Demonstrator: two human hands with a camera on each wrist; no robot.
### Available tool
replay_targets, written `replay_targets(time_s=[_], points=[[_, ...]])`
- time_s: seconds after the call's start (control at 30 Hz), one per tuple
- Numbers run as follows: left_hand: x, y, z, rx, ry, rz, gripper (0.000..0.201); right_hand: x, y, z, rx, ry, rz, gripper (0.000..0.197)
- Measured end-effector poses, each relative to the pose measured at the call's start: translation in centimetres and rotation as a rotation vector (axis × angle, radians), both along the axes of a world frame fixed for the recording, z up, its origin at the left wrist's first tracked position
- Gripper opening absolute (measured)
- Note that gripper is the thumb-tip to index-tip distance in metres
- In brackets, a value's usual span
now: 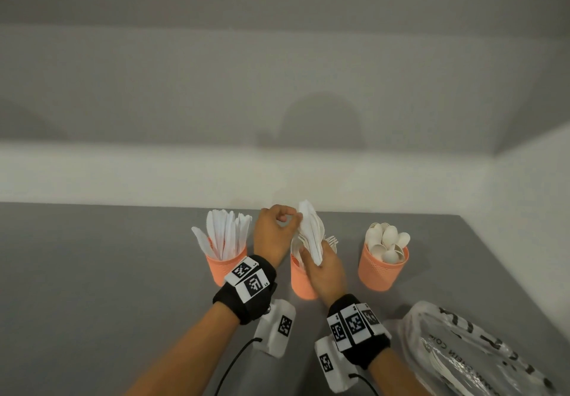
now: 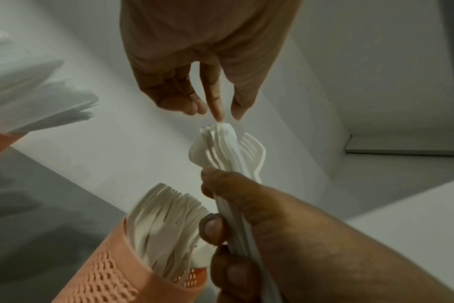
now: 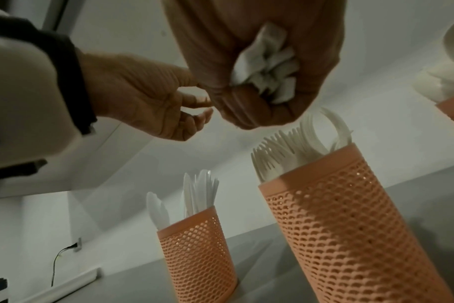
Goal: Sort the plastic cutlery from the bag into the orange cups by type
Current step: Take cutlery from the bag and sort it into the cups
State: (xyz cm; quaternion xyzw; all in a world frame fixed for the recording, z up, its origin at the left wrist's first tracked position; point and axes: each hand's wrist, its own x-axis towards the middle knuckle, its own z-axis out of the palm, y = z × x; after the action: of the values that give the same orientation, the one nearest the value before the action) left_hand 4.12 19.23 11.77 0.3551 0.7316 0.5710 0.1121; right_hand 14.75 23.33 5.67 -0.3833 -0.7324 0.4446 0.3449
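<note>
Three orange mesh cups stand in a row on the grey table. The left cup (image 1: 226, 267) holds knives (image 3: 194, 196), the middle cup (image 1: 302, 281) forks (image 2: 163, 215), the right cup (image 1: 382, 272) spoons (image 1: 387, 241). My right hand (image 1: 314, 260) grips a bundle of white cutlery (image 1: 311, 232) by its handles, upright just above the middle cup. In the left wrist view the bundle (image 2: 228, 149) shows fork heads at its top. My left hand (image 2: 228, 116) reaches over it, index fingertip touching the top and thumb just apart, the other fingers curled. The handle ends (image 3: 267, 67) stick out of my right fist.
The clear plastic bag (image 1: 468, 352), printed with black letters and holding more white cutlery, lies at the front right near the table's right edge. A white wall runs right behind the cups. A cable (image 3: 62, 260) plugs into the wall at the left.
</note>
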Motion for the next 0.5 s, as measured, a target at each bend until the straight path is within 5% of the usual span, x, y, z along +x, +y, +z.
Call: replay_targets(time_s=[0.17,0.37,0.5], points=[[0.6,0.0,0.3,-0.090,-0.006,-0.044,0.035,-0.2,0.0,-0.4,0.031,-0.041,0.016,0.037],[0.3,0.6,0.5,-0.099,-0.008,-0.015,0.027,-0.4,0.5,-1.2,-0.110,0.033,0.096,0.026],[-0.7,0.9,0.6,-0.010,-0.300,-0.036,0.012,0.0,0.5,-1.5,-0.224,0.120,0.128,0.020]])
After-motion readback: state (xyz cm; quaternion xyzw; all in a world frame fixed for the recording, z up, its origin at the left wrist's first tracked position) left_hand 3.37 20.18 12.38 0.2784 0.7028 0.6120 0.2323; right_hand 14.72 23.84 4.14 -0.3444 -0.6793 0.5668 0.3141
